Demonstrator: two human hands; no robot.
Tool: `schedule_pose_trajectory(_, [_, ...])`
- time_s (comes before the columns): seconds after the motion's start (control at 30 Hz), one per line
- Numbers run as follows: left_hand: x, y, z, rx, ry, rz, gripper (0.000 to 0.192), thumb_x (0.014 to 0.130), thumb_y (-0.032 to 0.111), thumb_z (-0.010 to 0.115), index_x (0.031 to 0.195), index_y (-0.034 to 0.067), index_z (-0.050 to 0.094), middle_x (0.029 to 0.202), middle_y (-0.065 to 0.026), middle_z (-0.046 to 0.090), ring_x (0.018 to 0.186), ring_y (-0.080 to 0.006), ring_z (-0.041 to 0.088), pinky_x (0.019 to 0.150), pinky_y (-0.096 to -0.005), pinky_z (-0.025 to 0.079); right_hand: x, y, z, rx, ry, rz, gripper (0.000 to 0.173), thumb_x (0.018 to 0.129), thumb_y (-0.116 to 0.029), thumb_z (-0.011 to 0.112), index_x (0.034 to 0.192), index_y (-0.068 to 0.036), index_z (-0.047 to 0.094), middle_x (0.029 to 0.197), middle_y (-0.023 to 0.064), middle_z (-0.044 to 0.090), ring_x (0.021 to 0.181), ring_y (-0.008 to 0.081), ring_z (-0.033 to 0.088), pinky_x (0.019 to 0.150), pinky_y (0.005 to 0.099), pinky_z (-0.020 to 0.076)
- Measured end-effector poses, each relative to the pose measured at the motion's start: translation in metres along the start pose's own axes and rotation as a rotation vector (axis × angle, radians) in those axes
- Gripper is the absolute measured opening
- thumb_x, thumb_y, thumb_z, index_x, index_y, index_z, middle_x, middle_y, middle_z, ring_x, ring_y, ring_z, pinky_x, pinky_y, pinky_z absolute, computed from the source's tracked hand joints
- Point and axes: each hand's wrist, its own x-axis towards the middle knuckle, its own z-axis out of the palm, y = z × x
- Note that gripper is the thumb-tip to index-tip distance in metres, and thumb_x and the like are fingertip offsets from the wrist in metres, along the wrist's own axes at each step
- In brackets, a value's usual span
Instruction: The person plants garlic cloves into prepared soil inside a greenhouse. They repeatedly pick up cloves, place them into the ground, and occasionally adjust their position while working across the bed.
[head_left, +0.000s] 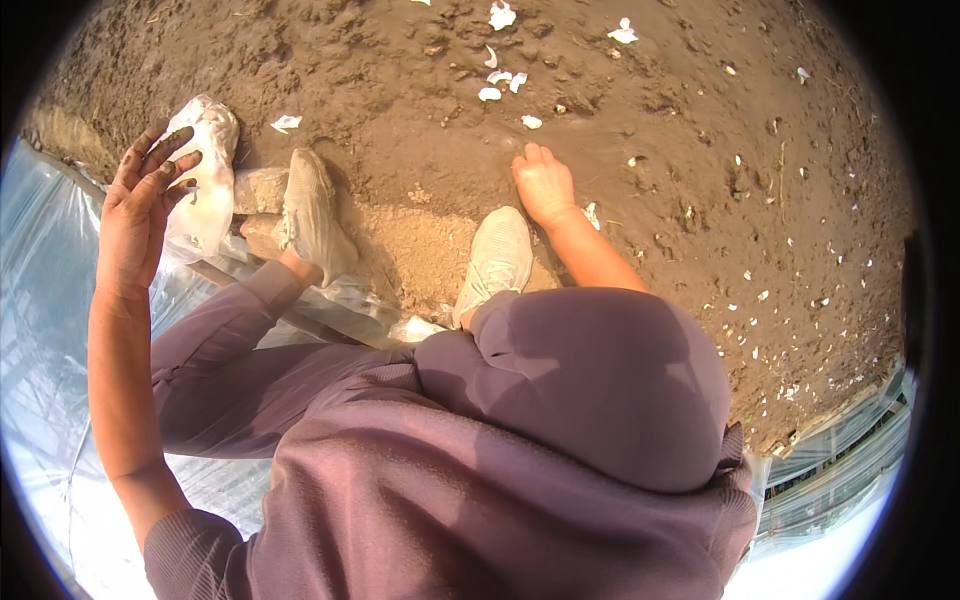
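Observation:
My left hand (150, 202) is raised at the left, its soiled fingers apart and slightly curled, in front of a white plastic bag (206, 180). A small pale scrap shows near its thumb or lowest fingertip; whether it is held or lies behind is unclear. On the damp brown soil (420, 142), beyond the toe of one shoe, my right hand (544, 184) rests back up with curled fingers. The fingertips are hidden, so anything between them cannot be seen. A small white scrap (531, 121) lies just beyond that hand, and several more white scraps (502, 15) lie farther up.
My pale shoes (499, 255) stand at the soil's near edge, one beside bricks (261, 190). Clear plastic sheeting (45, 247) covers the left side, with a wooden strip (319, 330) near my legs. Small white pieces (763, 295) dot the soil at right.

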Motion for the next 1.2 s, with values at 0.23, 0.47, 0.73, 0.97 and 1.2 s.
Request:
schedule_pose_trajectory(0.23, [-0.051,0.024,-0.145,0.145,0.294,0.228,0.042,0.092,0.011,0.048,0.132,-0.001,0.040,0.119,-0.0136,0.056,0.098,-0.0154,0.058,0.079,-0.0264,0.046,0.004,-0.006,-0.029,0.033,-0.138,0.046,0.011,0.077,-0.004,0.054,0.085,-0.002,0.060,0.094,0.0123,0.055,0.091,0.0302,0.057,0.072,0.0390,0.0526])
schedule_pose_trajectory(0.47, [-0.054,-0.108,-0.227,0.614,0.268,-0.359,0.023,0.086,0.012,0.052,0.101,-0.001,0.064,0.084,-0.0107,0.066,0.076,-0.0168,0.064,0.065,-0.0283,0.050,0.000,0.030,-0.147,0.136,-0.067,0.198,0.054,0.073,0.008,0.055,0.125,-0.006,0.050,0.139,0.0225,0.033,0.103,0.0358,0.057,0.082,0.0387,0.0507])
schedule_pose_trajectory(0.73, [0.139,-0.225,-0.163,0.688,0.301,-0.245,0.042,0.085,0.023,0.055,0.123,0.006,0.053,0.120,-0.0176,0.055,0.110,-0.0264,0.055,0.088,-0.0367,0.044,0.014,0.023,-0.289,-0.096,-0.039,0.145,0.040,0.075,0.007,0.058,0.114,-0.001,0.055,0.136,0.0185,0.039,0.096,0.0352,0.060,0.076,0.0395,0.0512])
schedule_pose_trajectory(0.97, [0.175,-0.291,-0.134,0.750,0.415,-0.332,0.042,0.084,0.020,0.055,0.123,0.005,0.051,0.116,-0.0160,0.053,0.102,-0.0249,0.053,0.081,-0.0358,0.043,0.026,0.004,-0.281,-0.003,-0.037,0.276,0.046,0.072,0.004,0.055,0.116,-0.008,0.054,0.133,0.0194,0.039,0.098,0.0373,0.057,0.081,0.0414,0.0497])
schedule_pose_trajectory(1.2, [0.154,-0.328,-0.158,0.523,0.451,-0.302,0.043,0.083,0.017,0.054,0.124,0.005,0.049,0.112,-0.0145,0.051,0.094,-0.0234,0.052,0.074,-0.0349,0.043,0.086,-0.006,-0.216,0.004,-0.004,0.136,0.044,0.074,-0.003,0.056,0.117,-0.012,0.056,0.129,0.0137,0.044,0.095,0.0321,0.059,0.079,0.0407,0.0504])
